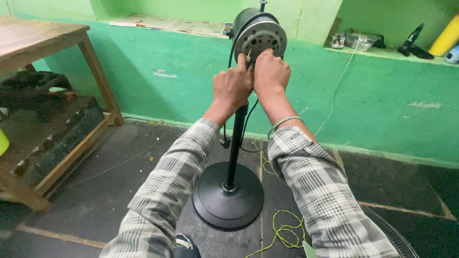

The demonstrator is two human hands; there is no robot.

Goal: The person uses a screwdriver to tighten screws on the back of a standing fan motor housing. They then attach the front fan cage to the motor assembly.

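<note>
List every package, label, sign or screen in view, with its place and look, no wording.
Newspaper sheets: flat on the green ledge, upper left; pale printed pages.
Clear plastic bag: on the right shelf; crumpled, see-through.
Yellow cylinder: right shelf, leaning; plain yellow.
Dark spray bottle: right shelf, tilted; black.
No signs or screens.

Both arms extended forward, checked sleeves pushed to mid-forearm | left hand (233, 87) raised, fingers curled, index finger pointing up | right hand (271, 71) just beside it, knuckles touching, fingers bent inward
</note>
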